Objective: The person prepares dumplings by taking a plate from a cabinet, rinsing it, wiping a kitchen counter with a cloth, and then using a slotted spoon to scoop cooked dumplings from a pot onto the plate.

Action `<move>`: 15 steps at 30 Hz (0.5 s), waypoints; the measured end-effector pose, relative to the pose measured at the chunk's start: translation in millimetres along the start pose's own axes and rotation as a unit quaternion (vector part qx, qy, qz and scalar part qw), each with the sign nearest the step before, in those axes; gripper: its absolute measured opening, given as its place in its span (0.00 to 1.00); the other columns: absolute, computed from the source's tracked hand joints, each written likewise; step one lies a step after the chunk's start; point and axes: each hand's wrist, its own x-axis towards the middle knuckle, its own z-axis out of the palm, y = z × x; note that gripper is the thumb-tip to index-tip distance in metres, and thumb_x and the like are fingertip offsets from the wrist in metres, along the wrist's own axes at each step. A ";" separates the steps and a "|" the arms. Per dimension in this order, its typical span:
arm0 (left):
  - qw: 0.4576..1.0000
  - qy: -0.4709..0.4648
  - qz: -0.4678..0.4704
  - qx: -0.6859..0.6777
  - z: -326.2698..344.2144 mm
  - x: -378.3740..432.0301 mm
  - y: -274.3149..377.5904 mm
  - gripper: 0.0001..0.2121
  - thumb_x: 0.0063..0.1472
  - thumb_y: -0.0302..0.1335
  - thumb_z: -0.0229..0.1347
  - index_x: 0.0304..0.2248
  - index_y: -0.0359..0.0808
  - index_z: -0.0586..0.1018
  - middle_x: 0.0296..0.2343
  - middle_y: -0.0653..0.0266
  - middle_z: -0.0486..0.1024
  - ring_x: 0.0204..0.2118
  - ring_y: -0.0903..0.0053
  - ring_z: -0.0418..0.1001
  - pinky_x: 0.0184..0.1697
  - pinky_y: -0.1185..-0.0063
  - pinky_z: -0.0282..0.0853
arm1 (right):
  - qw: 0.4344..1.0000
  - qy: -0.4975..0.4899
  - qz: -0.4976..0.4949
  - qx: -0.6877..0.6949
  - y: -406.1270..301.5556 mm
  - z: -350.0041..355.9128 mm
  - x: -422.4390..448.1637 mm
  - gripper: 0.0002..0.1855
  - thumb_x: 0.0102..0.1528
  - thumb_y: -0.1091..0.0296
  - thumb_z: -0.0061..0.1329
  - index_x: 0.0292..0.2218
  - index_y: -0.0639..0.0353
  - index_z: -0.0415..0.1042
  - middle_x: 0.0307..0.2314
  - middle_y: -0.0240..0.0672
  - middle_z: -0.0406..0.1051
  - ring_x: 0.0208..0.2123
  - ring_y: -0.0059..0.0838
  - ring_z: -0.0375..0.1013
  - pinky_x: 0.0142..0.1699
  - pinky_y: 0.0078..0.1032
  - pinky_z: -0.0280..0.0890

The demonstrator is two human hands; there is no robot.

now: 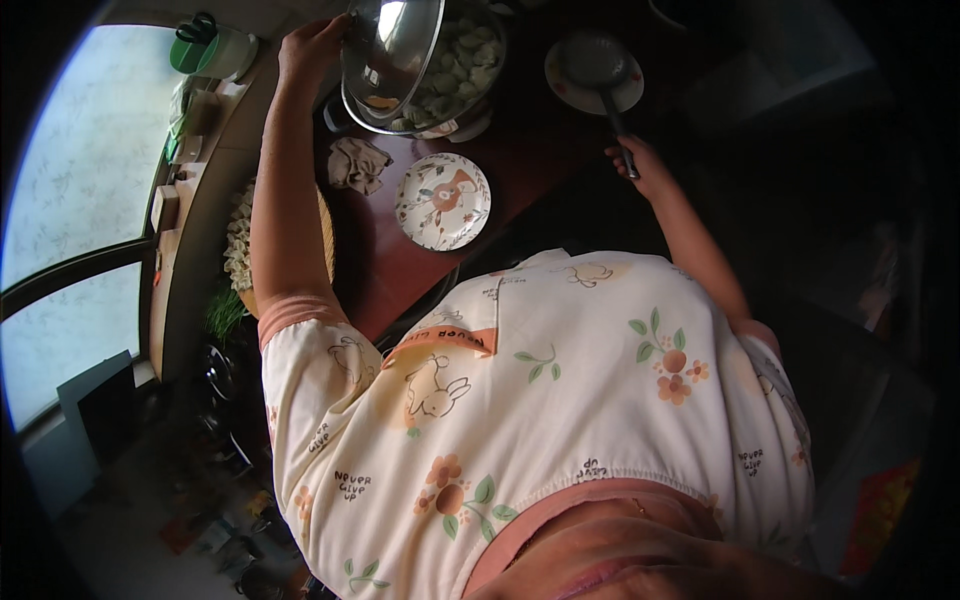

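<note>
At the top, my left hand (pixel 315 41) grips the edge of a shiny pot lid (pixel 390 64), which is tilted up on its side. Behind the lid, a wide metal pot (pixel 367 124) holds many pale dumplings (pixel 454 79), partly covered by it. My right hand (pixel 637 165) is closed around the dark handle of a ladle or skimmer (pixel 596 64). Its round head lies over a patterned plate (pixel 559 94). Nearer to me, a white plate with an animal print (pixel 444 201) holds nothing. A crumpled beige cloth (pixel 358 165) lies to its left.
Left of my forearm, pleated dumplings (pixel 238 247) sit on a round woven tray (pixel 328 232), partly hidden. Green stalks (pixel 227 311) lie by it. A windowsill (pixel 184 202) carries small items and a green-and-white container (pixel 214 52) with scissors. The dark red tabletop (pixel 382 277) runs close to my body.
</note>
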 end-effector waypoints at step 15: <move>0.906 -0.089 0.105 0.400 100.6 -12.9 30.4 0.24 0.53 0.50 0.51 0.32 0.36 0.82 0.32 0.48 0.78 0.39 0.54 0.76 0.43 0.64 0.71 | 0.999 0.024 -0.018 -0.025 16.8 -70.3 -0.5 0.17 0.60 0.52 0.44 0.44 0.54 0.68 0.30 0.29 0.73 0.32 0.23 0.74 0.40 0.22 0.68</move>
